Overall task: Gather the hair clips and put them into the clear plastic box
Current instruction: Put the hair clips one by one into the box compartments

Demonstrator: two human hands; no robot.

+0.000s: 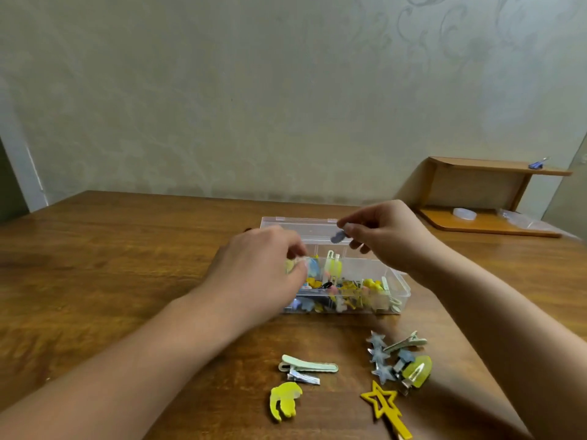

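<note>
The clear plastic box stands open mid-table, its lid tipped back, and holds several yellow, blue and pink clips. My left hand is at the box's left end, fingers closed on a pale yellow clip. My right hand hovers over the box and pinches a small blue clip. Loose on the table near me lie a pale green clip, a yellow hand-shaped clip, a yellow star clip, a blue star clip, a green alligator clip and a yellow-green clip.
The wooden table runs back to a patterned wall. A small wooden shelf stands at the back right, with a blue binder clip on top and a tape roll and plastic bag below.
</note>
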